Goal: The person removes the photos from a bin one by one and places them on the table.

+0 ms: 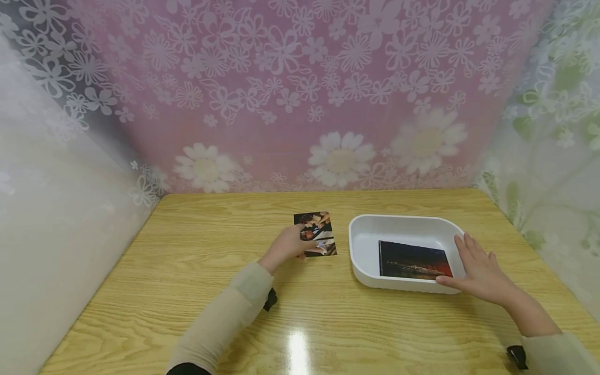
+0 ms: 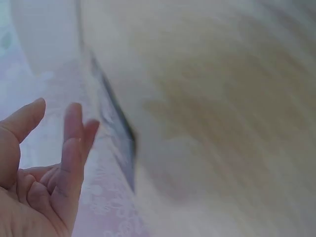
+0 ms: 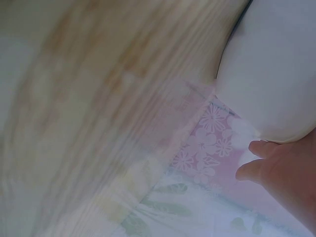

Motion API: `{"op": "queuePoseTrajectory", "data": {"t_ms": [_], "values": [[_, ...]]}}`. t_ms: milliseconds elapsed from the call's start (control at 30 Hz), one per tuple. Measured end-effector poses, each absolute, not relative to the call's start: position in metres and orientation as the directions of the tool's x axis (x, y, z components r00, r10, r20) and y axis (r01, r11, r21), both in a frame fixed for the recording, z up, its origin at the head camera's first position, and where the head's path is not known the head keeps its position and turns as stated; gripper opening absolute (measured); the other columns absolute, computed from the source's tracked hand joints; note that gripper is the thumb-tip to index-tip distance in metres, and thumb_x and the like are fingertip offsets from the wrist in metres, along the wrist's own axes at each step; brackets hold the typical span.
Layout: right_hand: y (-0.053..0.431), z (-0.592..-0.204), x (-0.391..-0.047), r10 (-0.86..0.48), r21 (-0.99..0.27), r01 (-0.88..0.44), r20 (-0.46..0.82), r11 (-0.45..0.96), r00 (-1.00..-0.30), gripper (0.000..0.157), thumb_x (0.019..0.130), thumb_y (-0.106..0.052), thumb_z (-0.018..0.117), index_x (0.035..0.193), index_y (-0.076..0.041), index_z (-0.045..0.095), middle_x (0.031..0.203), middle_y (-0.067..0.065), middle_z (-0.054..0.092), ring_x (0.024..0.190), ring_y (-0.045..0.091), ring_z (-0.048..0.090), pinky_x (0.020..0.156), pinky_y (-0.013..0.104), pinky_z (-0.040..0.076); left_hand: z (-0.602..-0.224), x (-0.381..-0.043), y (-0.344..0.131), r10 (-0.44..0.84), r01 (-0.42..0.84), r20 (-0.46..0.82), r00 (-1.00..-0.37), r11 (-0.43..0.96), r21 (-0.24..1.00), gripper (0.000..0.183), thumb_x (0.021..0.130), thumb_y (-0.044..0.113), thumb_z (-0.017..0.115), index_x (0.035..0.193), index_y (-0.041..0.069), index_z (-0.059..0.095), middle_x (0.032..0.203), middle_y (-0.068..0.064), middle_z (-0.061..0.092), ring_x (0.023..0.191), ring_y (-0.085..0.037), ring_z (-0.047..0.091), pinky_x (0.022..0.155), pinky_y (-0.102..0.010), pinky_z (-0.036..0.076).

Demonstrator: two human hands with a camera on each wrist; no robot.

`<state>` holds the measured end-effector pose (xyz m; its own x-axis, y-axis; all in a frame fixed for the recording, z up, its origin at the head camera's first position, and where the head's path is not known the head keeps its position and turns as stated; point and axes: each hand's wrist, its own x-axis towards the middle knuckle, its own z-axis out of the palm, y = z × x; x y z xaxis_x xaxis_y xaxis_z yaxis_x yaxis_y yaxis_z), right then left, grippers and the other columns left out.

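Observation:
On the wooden table lies a glossy picture card (image 1: pixel 323 225) with a dark, many-coloured print. My left hand (image 1: pixel 286 247) reaches over its left part. In the left wrist view the thumb and fingers (image 2: pixel 73 143) stand apart just short of the card (image 2: pixel 120 136). To the right stands a white rectangular tub (image 1: pixel 354 255) with rounded corners. A dark picture card (image 1: pixel 412 259) with a red glow on one side lies inside it. My right hand (image 1: pixel 485 272) rests on the tub's right rim, fingers spread and thumb at the front edge.
The wooden table (image 1: pixel 197 224) runs back to a pink flowered curtain (image 1: pixel 281 104). Pale hangings (image 1: pixel 558 172) border its right side, and a whitish one (image 1: pixel 61 208) its left. Dark wrist-worn pieces (image 1: pixel 517 357) show near both sleeves.

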<state>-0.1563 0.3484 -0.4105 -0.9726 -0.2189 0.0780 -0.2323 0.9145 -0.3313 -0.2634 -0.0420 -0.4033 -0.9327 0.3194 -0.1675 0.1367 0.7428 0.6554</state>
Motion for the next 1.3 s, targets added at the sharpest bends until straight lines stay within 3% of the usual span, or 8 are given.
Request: {"op": "queuePoseTrajectory", "data": {"t_ms": [133, 333, 600, 833, 1067, 1300], "values": [[0.349, -0.410, -0.157, -0.215, -0.330, -0.227, 0.074, 0.916, -0.974, 0.107, 0.075, -0.047, 0.064, 0.137, 0.010, -0.002, 0.137, 0.036, -0.006, 0.125, 0.048, -0.004, 0.084, 0.071, -0.001, -0.395, -0.265, -0.032, 0.361, 0.180, -0.115, -0.925, 0.685, 0.706, 0.068, 0.083, 0.035, 0.061, 0.137, 0.005, 0.032, 0.086, -0.009, 0.063, 0.066, -0.021, 0.061, 0.061, -0.033, 0.048], [0.348, -0.409, -0.158, -0.212, -0.334, -0.222, 0.066, 0.916, -0.975, 0.107, 0.076, -0.047, 0.064, 0.137, 0.010, -0.003, 0.137, 0.035, -0.007, 0.125, 0.048, -0.005, 0.085, 0.070, -0.003, -0.385, -0.263, -0.013, 0.423, 0.249, -0.021, -0.906, 0.571, 0.782, 0.067, 0.082, 0.031, 0.064, 0.137, 0.009, 0.032, 0.080, -0.006, 0.058, 0.068, -0.023, 0.059, 0.054, -0.031, 0.050], [0.347, -0.405, -0.157, -0.204, -0.337, -0.210, 0.055, 0.918, -0.977, 0.108, 0.075, -0.048, 0.064, 0.137, 0.009, -0.003, 0.138, 0.035, -0.008, 0.125, 0.048, -0.005, 0.085, 0.070, -0.003, -0.378, -0.258, 0.024, 0.471, 0.336, 0.060, -0.880, 0.527, 0.780, 0.067, 0.082, 0.036, 0.062, 0.137, 0.011, 0.034, 0.089, 0.002, 0.061, 0.070, -0.009, 0.058, 0.059, -0.024, 0.047], [0.349, -0.407, -0.158, -0.210, -0.330, -0.219, 0.063, 0.918, -0.976, 0.108, 0.075, -0.047, 0.065, 0.137, 0.010, -0.002, 0.137, 0.036, -0.006, 0.125, 0.049, -0.003, 0.085, 0.070, -0.002, -0.381, -0.254, 0.062, 0.539, 0.343, 0.052, -0.841, 0.456, 0.821, 0.069, 0.079, 0.036, 0.065, 0.137, 0.014, 0.034, 0.098, -0.001, 0.058, 0.081, -0.008, 0.057, 0.063, -0.021, 0.046], [0.348, -0.406, -0.158, -0.211, -0.324, -0.215, 0.048, 0.921, -0.976, 0.108, 0.075, -0.048, 0.064, 0.137, 0.010, -0.003, 0.137, 0.036, -0.006, 0.125, 0.048, -0.007, 0.085, 0.069, -0.005, -0.384, -0.256, 0.090, 0.634, 0.443, 0.052, -0.772, 0.476, 0.760, 0.071, 0.080, 0.036, 0.064, 0.138, 0.012, 0.031, 0.112, -0.008, 0.055, 0.091, -0.008, 0.056, 0.068, -0.017, 0.044], [0.348, -0.402, -0.159, -0.232, -0.257, -0.234, 0.039, 0.938, -0.972, 0.111, 0.073, -0.051, 0.064, 0.137, 0.011, -0.001, 0.134, 0.041, 0.000, 0.124, 0.050, -0.006, 0.085, 0.069, -0.006, -0.396, -0.257, 0.099, 0.662, 0.478, 0.033, -0.749, 0.504, 0.719, 0.071, 0.080, 0.038, 0.063, 0.138, 0.011, 0.031, 0.114, -0.008, 0.054, 0.096, -0.011, 0.056, 0.068, -0.018, 0.044]]}}
